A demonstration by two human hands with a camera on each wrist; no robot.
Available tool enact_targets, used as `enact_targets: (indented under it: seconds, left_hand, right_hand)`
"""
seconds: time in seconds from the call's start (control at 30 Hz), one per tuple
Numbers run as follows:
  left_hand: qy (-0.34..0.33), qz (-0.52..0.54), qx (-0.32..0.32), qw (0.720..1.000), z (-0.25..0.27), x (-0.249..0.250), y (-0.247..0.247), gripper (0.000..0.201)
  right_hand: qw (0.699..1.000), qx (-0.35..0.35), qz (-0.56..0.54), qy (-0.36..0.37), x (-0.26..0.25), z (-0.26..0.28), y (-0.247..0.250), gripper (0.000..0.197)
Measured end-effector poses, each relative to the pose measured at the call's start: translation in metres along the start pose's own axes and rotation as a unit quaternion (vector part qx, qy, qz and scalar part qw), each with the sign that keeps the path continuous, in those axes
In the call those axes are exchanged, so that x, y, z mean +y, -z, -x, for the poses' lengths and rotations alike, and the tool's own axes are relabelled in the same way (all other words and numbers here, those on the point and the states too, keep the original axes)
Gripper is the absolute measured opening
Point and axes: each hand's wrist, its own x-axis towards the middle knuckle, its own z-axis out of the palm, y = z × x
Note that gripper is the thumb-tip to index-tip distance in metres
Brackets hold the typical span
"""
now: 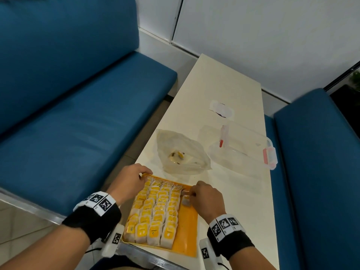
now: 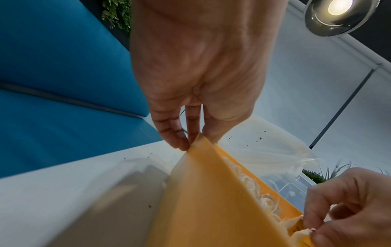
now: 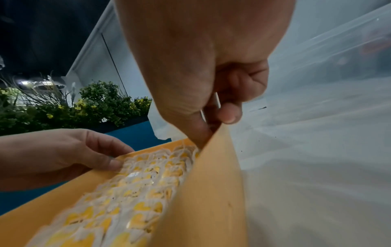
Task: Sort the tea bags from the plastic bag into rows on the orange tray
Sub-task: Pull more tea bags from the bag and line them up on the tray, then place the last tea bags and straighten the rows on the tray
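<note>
Pinching one tea bag (image 1: 185, 200) at its top, right hand (image 1: 207, 199) set it in the tray (image 1: 188, 230); left hand (image 1: 129, 181) gripped the far rim. Bags judged light, soft, tearable; a few remained in the plastic bag (image 1: 183, 151).

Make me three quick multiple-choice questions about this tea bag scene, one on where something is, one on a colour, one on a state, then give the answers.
1. Where does the plastic bag lie?
A. beyond the tray, on the table
B. on the sofa
C. inside the clear box

2. What colour are the tea bags' tags?
A. red
B. yellow
C. green

3. What is the left hand doing?
A. hanging idle
B. reaching into the bag
C. holding the orange tray's far corner

Answers: A, the bag lies just past the tray's far edge; B, rows of yellow tags show; C, its fingers pinch the rim.
</note>
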Motion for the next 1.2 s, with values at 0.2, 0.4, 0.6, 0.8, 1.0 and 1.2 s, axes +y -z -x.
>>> enact_targets:
  seconds: [0.2, 0.4, 0.6, 0.8, 1.0, 1.2]
  left_hand:
    - [0.0, -0.008, -0.011, 1.0, 0.0, -0.001, 0.002, 0.022]
    - [0.001, -0.014, -0.01, 1.0, 0.001, 0.0, 0.0, 0.022]
    - [0.013, -0.024, -0.029, 0.999, -0.004, 0.005, 0.006, 0.023]
    - [-0.13, -0.053, -0.037, 0.989, -0.027, 0.051, 0.021, 0.022]
    - [-0.138, -0.149, -0.121, 0.972, -0.066, 0.093, 0.018, 0.043]
    - [-0.121, -0.101, -0.029, 0.987, -0.075, 0.104, 0.05, 0.029]
  right_hand:
    - [0.998, 0.04, -0.033, -0.026, 0.0, -0.008, -0.011, 0.023]
    - [0.993, 0.059, -0.086, -0.061, -0.001, -0.011, -0.014, 0.019]
    - [0.984, 0.063, -0.135, -0.098, 0.002, -0.003, -0.004, 0.021]
    - [0.902, 0.149, -0.368, -0.169, 0.004, 0.005, 0.035, 0.059]
    - [0.867, 0.174, -0.432, -0.176, 0.003, -0.041, 0.064, 0.018]
    - [0.836, 0.312, -0.444, -0.075, -0.006, -0.048, 0.125, 0.021]
